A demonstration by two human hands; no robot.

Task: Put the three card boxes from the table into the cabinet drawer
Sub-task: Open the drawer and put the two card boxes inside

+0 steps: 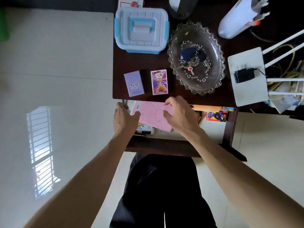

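Two card boxes lie side by side near the front edge of the dark table [197, 99]: a lavender card box [134, 83] on the left and a purple-and-red card box [159, 81] on the right. I see no third card box on the table. Below the edge, the cabinet drawer [164, 145] stands pulled out. A pink book [152, 116] lies on top of its contents. My left hand [124, 118] grips the book's left side with the thumb on top. My right hand [180, 113] clasps its right edge. Neither hand touches a card box.
A lidded plastic box [141, 28] with a blue handle stands behind the card boxes. A glass dish [212, 83] holding keys sits to the right, then a white router [246, 89] with a black adapter. A red-and-black packet [217, 116] lies at the drawer's right end.
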